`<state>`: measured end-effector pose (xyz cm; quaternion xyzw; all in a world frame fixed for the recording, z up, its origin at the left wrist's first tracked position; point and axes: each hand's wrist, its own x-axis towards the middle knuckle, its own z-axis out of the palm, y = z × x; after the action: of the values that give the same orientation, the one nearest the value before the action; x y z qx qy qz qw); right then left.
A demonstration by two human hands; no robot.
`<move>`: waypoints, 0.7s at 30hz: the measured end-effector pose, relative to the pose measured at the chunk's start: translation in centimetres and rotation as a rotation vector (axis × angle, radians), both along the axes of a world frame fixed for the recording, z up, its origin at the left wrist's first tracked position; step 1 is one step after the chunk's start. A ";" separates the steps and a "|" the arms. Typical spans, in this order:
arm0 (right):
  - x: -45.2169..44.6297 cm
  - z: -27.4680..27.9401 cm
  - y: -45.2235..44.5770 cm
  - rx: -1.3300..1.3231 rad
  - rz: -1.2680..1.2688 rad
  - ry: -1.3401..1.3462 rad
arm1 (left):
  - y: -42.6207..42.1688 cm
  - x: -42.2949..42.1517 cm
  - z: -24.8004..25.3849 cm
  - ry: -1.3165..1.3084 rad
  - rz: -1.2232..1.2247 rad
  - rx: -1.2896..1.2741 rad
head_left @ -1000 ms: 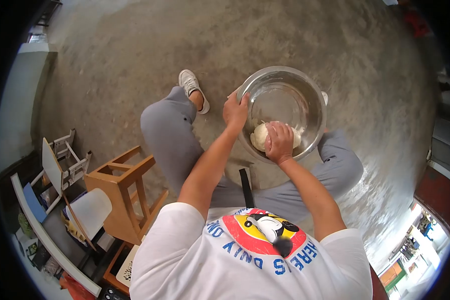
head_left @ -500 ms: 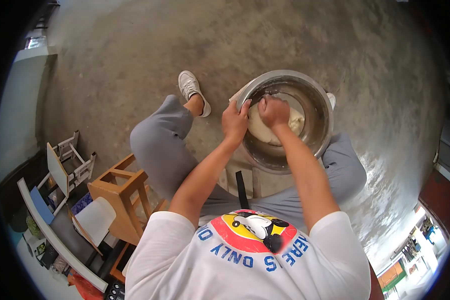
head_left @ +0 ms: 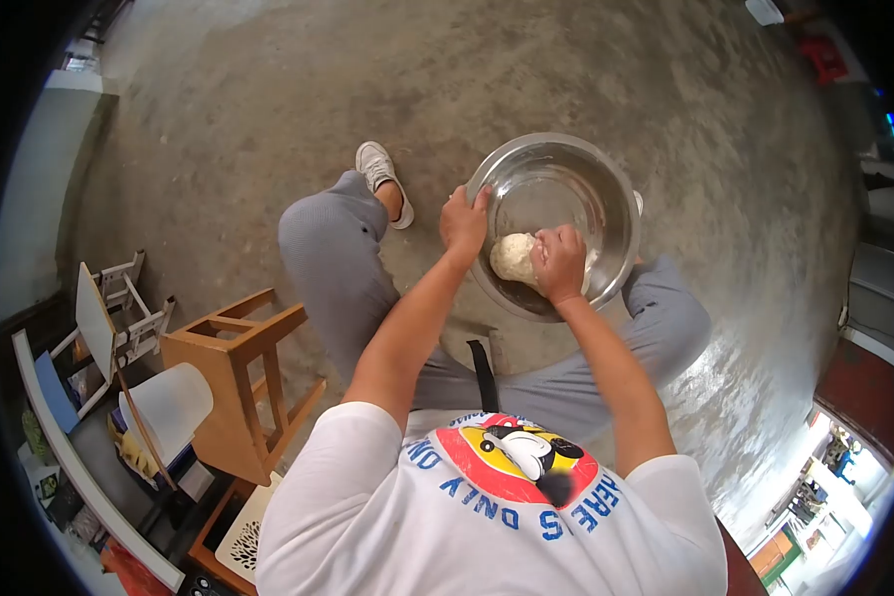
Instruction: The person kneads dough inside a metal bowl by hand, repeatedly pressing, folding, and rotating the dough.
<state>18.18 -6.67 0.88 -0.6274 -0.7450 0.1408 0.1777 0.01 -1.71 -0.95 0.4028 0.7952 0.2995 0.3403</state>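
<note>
Between my knees stands a large round metal basin (head_left: 616,204) with a lump of pale dough (head_left: 514,258) in its near part. My left hand (head_left: 463,221) grips the basin's left rim, thumb on the inner side and the other fingers outside. Inside the basin, my right hand (head_left: 560,262) has its fingers curled over the right side of the dough, which it partly hides. The dough is bunched up, and the basin's far inner floor shows bare metal with a few pale smears.
A wooden stool (head_left: 233,348) lies near my left knee, with a folding chair (head_left: 119,308) and a white plastic container (head_left: 174,405) close by. Grey concrete floor (head_left: 268,109) spreads ahead. A red object (head_left: 822,58) stands at the far right.
My right hand has gone from a fist pressing the spread dough to gripping its right side, nearer to me. The dough is now gathered into a lump. My left hand stays on the rim.
</note>
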 end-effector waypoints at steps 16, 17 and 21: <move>-1.5 -6.1 4.5 -0.084 0.017 -0.016 | 2.1 0.9 0.2 0.033 -0.142 -0.072; -1.6 -6.2 5.7 -0.142 -0.002 -0.014 | 2.0 0.9 0.4 0.013 -0.135 -0.078; -1.8 -5.5 9.2 -0.447 -0.030 -0.021 | 2.0 0.8 0.9 -0.013 -0.139 -0.049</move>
<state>16.43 2.57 -4.60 -0.6638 -0.6874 0.2933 0.0286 0.86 0.28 -0.09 0.4465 0.7703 0.2581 0.3750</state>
